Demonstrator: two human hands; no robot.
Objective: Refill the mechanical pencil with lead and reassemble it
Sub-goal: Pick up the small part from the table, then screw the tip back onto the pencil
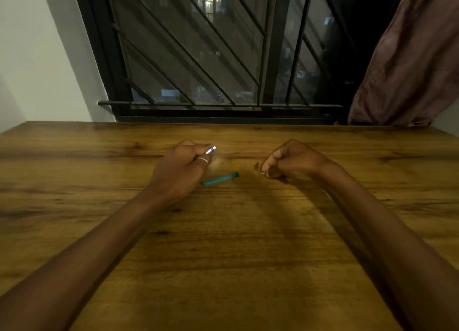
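My left hand (182,168) is closed around the mechanical pencil (210,150); only its silver and blue end sticks out past my fingers, up and to the right. A teal lead tube (221,179) lies flat on the wooden table (223,243) between my hands. A small dark metal cap (256,166) sits on the table just left of my right hand (289,160). That hand's fingers are curled, and a tiny pale piece (263,173) shows at their tips; I cannot make out what the piece is.
A barred window (198,57) stands behind the table's far edge. A brown curtain (409,57) hangs at the back right, and a white wall (37,57) is at the left.
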